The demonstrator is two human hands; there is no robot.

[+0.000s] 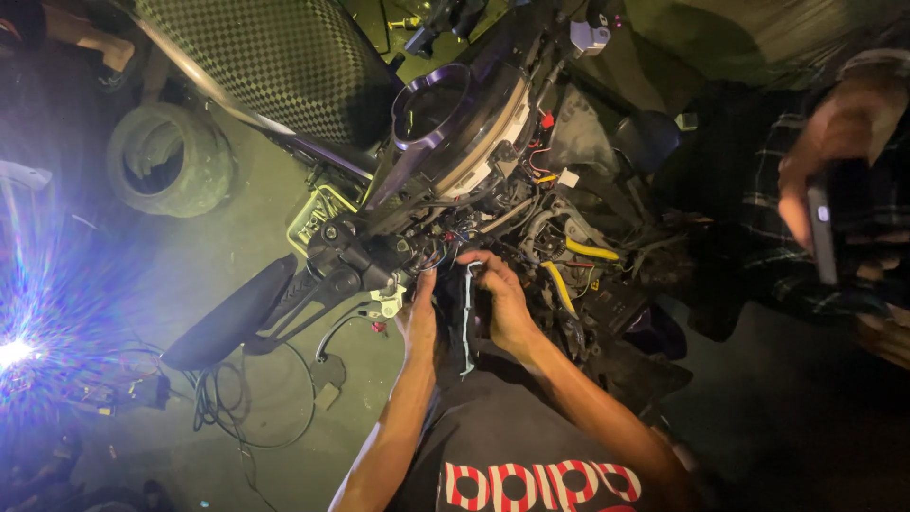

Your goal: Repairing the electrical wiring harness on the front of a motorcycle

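Observation:
A stripped scooter front (493,180) with its covers off shows a tangle of wires, yellow cable sleeves (588,251) and a round instrument housing (445,114). My left hand (417,318) reaches up beside the black handlebar switch block (365,261), fingertips at the wires. My right hand (502,299) pinches a wire bundle at the same spot. A pale strip of cable sheath (467,313) hangs down between my two hands. What the fingertips grip is partly hidden by the wiring.
A black handlebar grip and lever (246,308) stick out to the left. An old tyre (171,156) lies on the floor at left. Another person at right, in a plaid sleeve, holds a phone (821,232). A bright light (14,351) glares at left among cables.

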